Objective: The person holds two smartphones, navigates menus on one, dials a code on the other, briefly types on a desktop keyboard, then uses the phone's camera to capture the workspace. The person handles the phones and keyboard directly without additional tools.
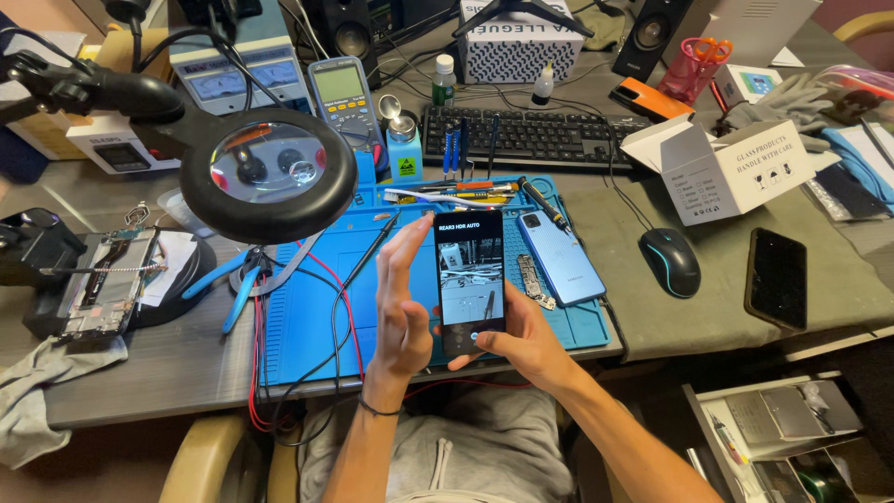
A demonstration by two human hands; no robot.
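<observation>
Black phone [470, 279] upright, long axis vertical.

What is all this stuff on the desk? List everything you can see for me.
Phone with lit screen: 1, black, held upright over the mat.
Work mat: 1, blue, desk centre.
Phone back cover: 1, light blue, on the mat's right side.
Magnifier lamp: 1, black, round, above the mat's left.
Multimeter: 1, blue-grey, behind the lamp.
Keyboard: 1, black, behind the mat.
Mouse: 1, black, right of the mat.
Dark phone: 1, black, flat at the far right.
Cardboard box: 1, white, open, right.
Opened phone: 1, on a holder, left.
Left hand: open beside the phone's left edge.
Right hand: holds the phone's lower end.
</observation>
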